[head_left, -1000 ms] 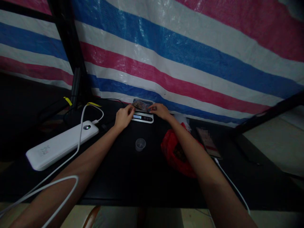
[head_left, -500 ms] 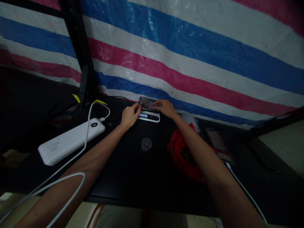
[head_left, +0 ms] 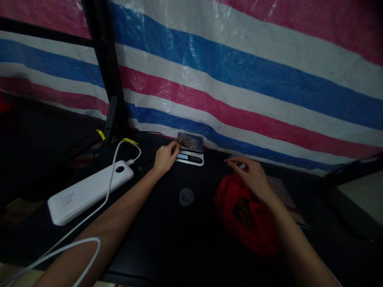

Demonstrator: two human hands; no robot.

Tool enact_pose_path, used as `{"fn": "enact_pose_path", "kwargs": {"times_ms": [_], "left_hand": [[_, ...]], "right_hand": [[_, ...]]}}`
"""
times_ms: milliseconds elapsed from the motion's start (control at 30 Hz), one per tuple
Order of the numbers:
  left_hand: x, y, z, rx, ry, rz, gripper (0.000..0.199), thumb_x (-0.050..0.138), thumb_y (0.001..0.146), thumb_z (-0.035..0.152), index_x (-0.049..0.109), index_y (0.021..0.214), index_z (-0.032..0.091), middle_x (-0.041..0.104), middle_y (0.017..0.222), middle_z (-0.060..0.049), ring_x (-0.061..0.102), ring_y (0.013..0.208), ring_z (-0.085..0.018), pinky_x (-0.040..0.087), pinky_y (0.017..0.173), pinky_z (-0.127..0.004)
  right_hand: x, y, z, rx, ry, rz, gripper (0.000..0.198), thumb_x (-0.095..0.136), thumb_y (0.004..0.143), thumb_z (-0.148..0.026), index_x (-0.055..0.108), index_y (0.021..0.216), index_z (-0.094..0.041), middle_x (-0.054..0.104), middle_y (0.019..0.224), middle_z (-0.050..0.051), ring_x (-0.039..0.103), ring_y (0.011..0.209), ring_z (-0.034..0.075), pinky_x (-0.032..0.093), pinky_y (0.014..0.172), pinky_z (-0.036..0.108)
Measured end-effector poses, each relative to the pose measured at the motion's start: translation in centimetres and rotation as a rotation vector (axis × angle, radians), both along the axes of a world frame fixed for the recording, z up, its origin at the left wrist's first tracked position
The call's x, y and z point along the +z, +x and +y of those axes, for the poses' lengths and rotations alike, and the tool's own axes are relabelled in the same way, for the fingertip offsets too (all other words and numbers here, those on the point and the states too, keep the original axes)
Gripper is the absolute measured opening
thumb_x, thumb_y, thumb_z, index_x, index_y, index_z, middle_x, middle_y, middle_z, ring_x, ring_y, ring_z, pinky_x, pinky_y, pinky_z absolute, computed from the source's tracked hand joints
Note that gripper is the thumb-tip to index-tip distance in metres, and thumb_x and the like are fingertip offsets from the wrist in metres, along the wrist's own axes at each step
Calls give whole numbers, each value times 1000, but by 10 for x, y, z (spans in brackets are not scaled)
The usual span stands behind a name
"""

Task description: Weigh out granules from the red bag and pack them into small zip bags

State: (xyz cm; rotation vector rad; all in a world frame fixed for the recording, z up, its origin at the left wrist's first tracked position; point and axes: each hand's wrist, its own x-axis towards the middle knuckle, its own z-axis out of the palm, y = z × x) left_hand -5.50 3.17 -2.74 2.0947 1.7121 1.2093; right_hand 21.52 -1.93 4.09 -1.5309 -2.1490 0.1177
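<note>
A small clear plastic bag point(head_left: 188, 140) with brown contents lies on the dark plate of a small digital scale point(head_left: 196, 160) at the back of the table. My left hand point(head_left: 166, 158) is at the scale's left side, thumb and fingers pinched on the bag's left end. Over the back of a red plastic bag point(head_left: 260, 235) my right hand point(head_left: 251, 175) hovers, fingers stretched leftward and apart from the thumb, with nothing seen in them. Dark brown bits point(head_left: 243, 211) show in the red bag's mouth. A small clear plastic cup point(head_left: 186, 196) stands in front of the scale.
A white power bank point(head_left: 89, 191) with a white cable point(head_left: 112, 175) lies at the left; the cable loops over my left forearm. Right of the red bag lies a flat item point(head_left: 284, 195). Behind the black table point(head_left: 167, 247) hangs a striped tarp point(head_left: 209, 83), with a black post point(head_left: 104, 59) at left.
My right hand has let go of the small clear bag and moved right, over the red bag. My left hand stays at the scale. The view has tilted slightly upward.
</note>
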Motion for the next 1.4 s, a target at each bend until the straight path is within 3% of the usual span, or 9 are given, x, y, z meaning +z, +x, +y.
{"fn": "enact_pose_path", "kwargs": {"times_ms": [200, 533, 800, 933, 1100, 1233, 1400], "left_hand": [[0, 0, -1, -1, 10, 8, 24, 35, 83, 32, 57, 83, 20, 58, 55, 3, 53, 54, -11, 33, 54, -19], [1, 1, -2, 0, 6, 23, 25, 35, 83, 32, 57, 84, 19, 59, 57, 2, 53, 54, -11, 33, 55, -19], [0, 0, -1, -7, 15, 19, 26, 34, 84, 34, 57, 85, 20, 57, 54, 2, 54, 54, -12, 34, 55, -20], [1, 1, -1, -2, 12, 35, 26, 34, 84, 33, 57, 83, 20, 58, 58, 2, 54, 55, -12, 34, 55, -20], [2, 0, -2, -9, 8, 45, 27, 33, 85, 33, 57, 85, 21, 59, 59, 1, 55, 56, -12, 34, 55, -20], [2, 0, -2, -1, 8, 49, 26, 34, 85, 33, 57, 84, 21, 60, 59, 2, 56, 58, -12, 34, 57, -20], [2, 0, -1, 0, 10, 43, 25, 34, 85, 32, 57, 85, 21, 60, 60, 2, 56, 56, -11, 33, 55, -19]], "right_hand": [[-19, 4, -30, -46, -88, 12, 22, 45, 82, -36, 64, 90, -29, 67, 92, -2, 61, 85, 19, 44, 75, 32], [-21, 6, -30, -48, -56, 58, 20, 46, 82, -33, 64, 89, -28, 66, 92, -2, 60, 87, 19, 43, 78, 32], [-22, 11, -28, 50, -22, 181, 21, 48, 81, -35, 64, 86, -24, 65, 91, 2, 56, 90, 19, 39, 83, 34], [-25, 10, -4, 140, -74, 161, 20, 50, 79, -33, 64, 90, -24, 63, 96, 3, 55, 93, 20, 38, 85, 36], [-21, -10, 61, 279, -233, 133, 23, 52, 77, -31, 63, 95, -23, 64, 99, 3, 57, 90, 19, 42, 80, 33], [-30, -42, 97, 275, -180, 46, 21, 54, 75, -25, 64, 94, -23, 64, 98, 3, 57, 92, 19, 41, 83, 33], [-53, -67, 101, 201, -68, 59, 24, 51, 77, -23, 62, 99, -25, 62, 103, 2, 53, 98, 19, 39, 87, 37]]}}
